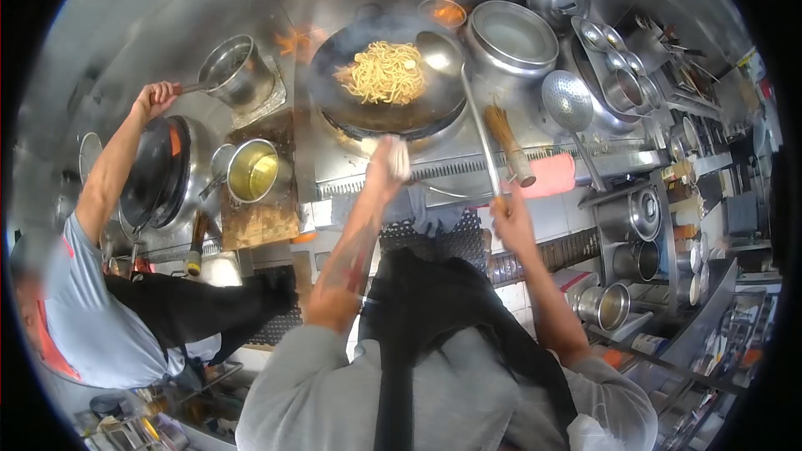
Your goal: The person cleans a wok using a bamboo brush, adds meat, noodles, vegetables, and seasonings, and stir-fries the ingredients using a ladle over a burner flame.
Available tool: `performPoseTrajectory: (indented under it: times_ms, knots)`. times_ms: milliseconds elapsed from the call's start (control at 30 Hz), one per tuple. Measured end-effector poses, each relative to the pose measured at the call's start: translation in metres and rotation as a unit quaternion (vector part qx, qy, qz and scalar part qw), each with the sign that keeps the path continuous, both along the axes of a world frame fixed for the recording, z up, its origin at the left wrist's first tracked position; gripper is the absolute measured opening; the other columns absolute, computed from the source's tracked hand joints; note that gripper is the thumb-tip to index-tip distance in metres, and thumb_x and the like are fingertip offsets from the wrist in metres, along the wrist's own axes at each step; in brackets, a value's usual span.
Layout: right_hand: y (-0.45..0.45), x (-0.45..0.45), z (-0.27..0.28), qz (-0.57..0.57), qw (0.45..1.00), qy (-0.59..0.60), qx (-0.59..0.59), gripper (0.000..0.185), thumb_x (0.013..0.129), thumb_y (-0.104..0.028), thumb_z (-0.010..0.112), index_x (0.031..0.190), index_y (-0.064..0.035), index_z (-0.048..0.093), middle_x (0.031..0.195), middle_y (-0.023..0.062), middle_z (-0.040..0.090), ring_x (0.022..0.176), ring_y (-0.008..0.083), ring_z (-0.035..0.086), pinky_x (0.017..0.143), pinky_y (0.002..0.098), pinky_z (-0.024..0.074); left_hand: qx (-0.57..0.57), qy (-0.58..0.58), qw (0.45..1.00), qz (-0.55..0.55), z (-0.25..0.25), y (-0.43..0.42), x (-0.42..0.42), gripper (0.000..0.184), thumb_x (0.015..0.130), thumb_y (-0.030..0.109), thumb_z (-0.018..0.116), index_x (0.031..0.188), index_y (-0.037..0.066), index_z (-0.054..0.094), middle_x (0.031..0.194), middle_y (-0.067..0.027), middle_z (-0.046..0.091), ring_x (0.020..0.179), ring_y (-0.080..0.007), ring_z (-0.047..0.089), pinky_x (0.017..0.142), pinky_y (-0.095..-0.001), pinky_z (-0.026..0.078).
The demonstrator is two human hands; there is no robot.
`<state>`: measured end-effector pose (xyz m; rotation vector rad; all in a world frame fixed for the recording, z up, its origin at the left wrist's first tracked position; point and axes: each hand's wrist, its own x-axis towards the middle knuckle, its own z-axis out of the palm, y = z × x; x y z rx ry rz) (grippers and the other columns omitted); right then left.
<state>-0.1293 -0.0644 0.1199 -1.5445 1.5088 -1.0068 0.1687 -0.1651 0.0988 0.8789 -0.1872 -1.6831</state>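
Noodles (pixel 383 73) lie in a large dark wok (pixel 334 104) on the stove, with some steam over them. At the wok's near edge my left hand (pixel 387 163) is closed around a pale cloth (pixel 399 161). My right hand (pixel 512 221) grips the handle end of a long ladle (pixel 479 113). The ladle's round bowl rests inside the wok, to the right of the noodles.
A co-worker's hand (pixel 156 98) holds the handle of a pot (pixel 236 75) at the left. A pot of yellow liquid (pixel 253 171) stands on a board. A bamboo brush (pixel 507 146), pink cloth (pixel 547 175), strainer (pixel 568 102) and lidded pot (pixel 513 33) are on the right. Flames (pixel 449 10) rise behind.
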Motion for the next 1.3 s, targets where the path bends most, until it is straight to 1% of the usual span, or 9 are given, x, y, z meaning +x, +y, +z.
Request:
performPoseTrajectory:
  times_ms: [200, 267, 500, 600, 700, 767, 900, 1033, 1300]
  knots:
    - [-0.179, 0.045, 0.098, 0.049, 0.986, 0.15, 0.059, 0.048, 0.091, -0.02, 0.061, 0.135, -0.0031, 0.055, 0.121, 0.0259, 0.065, 0.112, 0.0397, 0.063, 0.098, 0.0422, 0.0484, 0.09, -0.633, 0.766, -0.064, -0.058, 0.076, 0.009, 0.049, 0.094, 0.051, 0.057, 0.104, 0.005, 0.071, 0.106, -0.0182, 0.064, 0.1, -0.0312, 0.064, 0.075, -0.0479, 0.05]
    - [-0.219, 0.068, 0.097, 0.104, 0.976, 0.184, 0.057, 0.05, 0.089, -0.02, 0.063, 0.136, -0.0059, 0.055, 0.122, 0.0226, 0.065, 0.113, 0.0373, 0.063, 0.1, 0.0408, 0.048, 0.052, -0.866, 0.496, -0.018, -0.096, 0.087, 0.007, 0.058, 0.089, 0.056, 0.06, 0.103, 0.001, 0.07, 0.113, -0.022, 0.057, 0.111, -0.0379, 0.056, 0.088, -0.0563, 0.043]
    - [-0.235, -0.01, 0.124, 0.203, 0.906, 0.355, -0.11, 0.045, 0.082, -0.014, 0.065, 0.127, -0.0119, 0.064, 0.117, 0.0177, 0.068, 0.108, 0.0386, 0.064, 0.097, 0.0418, 0.0506, 0.096, -0.814, 0.572, 0.036, -0.043, 0.081, -0.007, 0.063, 0.084, 0.053, 0.064, 0.119, 0.001, 0.06, 0.117, -0.0209, 0.055, 0.116, -0.0393, 0.051, 0.097, -0.056, 0.037]
    - [-0.193, -0.016, 0.121, 0.108, 0.891, 0.419, -0.138, 0.036, 0.08, -0.009, 0.065, 0.116, -0.0095, 0.068, 0.107, 0.018, 0.07, 0.097, 0.0403, 0.067, 0.087, 0.0451, 0.054, -0.165, -0.8, 0.551, 0.172, 0.032, 0.048, -0.046, 0.06, 0.083, 0.049, 0.068, 0.117, 0.001, 0.058, 0.124, -0.0223, 0.054, 0.118, -0.0373, 0.05, 0.097, -0.0524, 0.039]
    - [-0.15, -0.02, 0.02, 0.115, 0.972, 0.163, -0.127, 0.019, 0.084, -0.012, 0.066, 0.102, -0.0041, 0.067, 0.085, 0.0179, 0.069, 0.08, 0.0379, 0.068, 0.071, 0.0442, 0.0527, -0.291, -0.827, 0.446, 0.182, 0.064, -0.009, -0.085, 0.05, 0.083, 0.044, 0.071, 0.108, 0.002, 0.063, 0.116, -0.0209, 0.061, 0.114, -0.036, 0.055, 0.094, -0.0498, 0.04]
    - [-0.116, -0.015, 0.008, 0.113, 0.961, -0.097, 0.234, 0.019, 0.09, -0.017, 0.066, 0.1, -0.001, 0.065, 0.075, 0.0141, 0.066, 0.07, 0.0289, 0.066, 0.066, 0.04, 0.0513, -0.149, -0.874, 0.458, 0.066, 0.05, -0.038, -0.101, 0.033, 0.084, 0.037, 0.071, 0.094, 0.005, 0.071, 0.096, -0.0176, 0.07, 0.098, -0.0371, 0.064, 0.092, -0.05, 0.043]
    - [-0.103, -0.06, -0.05, 0.13, 0.982, -0.015, 0.133, 0.027, 0.095, -0.026, 0.065, 0.103, -0.0006, 0.062, 0.072, 0.0086, 0.062, 0.065, 0.0186, 0.062, 0.062, 0.0369, 0.0504, -0.07, -0.867, 0.494, -0.004, 0.036, -0.06, -0.085, 0.024, 0.082, 0.036, 0.07, 0.078, 0.013, 0.073, 0.066, -0.0084, 0.068, 0.068, -0.0334, 0.066, 0.08, -0.0468, 0.044]
    - [-0.047, -0.116, -0.018, 0.07, 0.975, -0.168, 0.131, 0.026, 0.099, -0.016, 0.057, 0.12, -0.0036, 0.049, 0.067, 0.0054, 0.055, 0.046, 0.0138, 0.052, 0.041, 0.032, 0.041, -0.155, -0.863, 0.468, 0.112, 0.047, -0.027, -0.091, 0.019, 0.081, 0.028, 0.073, 0.089, 0.011, 0.072, 0.095, -0.0112, 0.067, 0.098, -0.034, 0.06, 0.088, -0.0483, 0.043]
    - [0.016, -0.274, -0.16, 0.051, 0.968, 0.23, -0.084, 0.033, 0.092, -0.014, 0.056, 0.121, 0.0014, 0.054, 0.096, 0.026, 0.067, 0.088, 0.0441, 0.065, 0.077, 0.0496, 0.0516, -0.031, -0.751, 0.623, 0.216, -0.008, 0.256, -0.146, 0.014, 0.082, 0.017, 0.074, 0.086, 0.003, 0.072, 0.104, -0.0176, 0.069, 0.1, -0.036, 0.063, 0.093, -0.0455, 0.048]
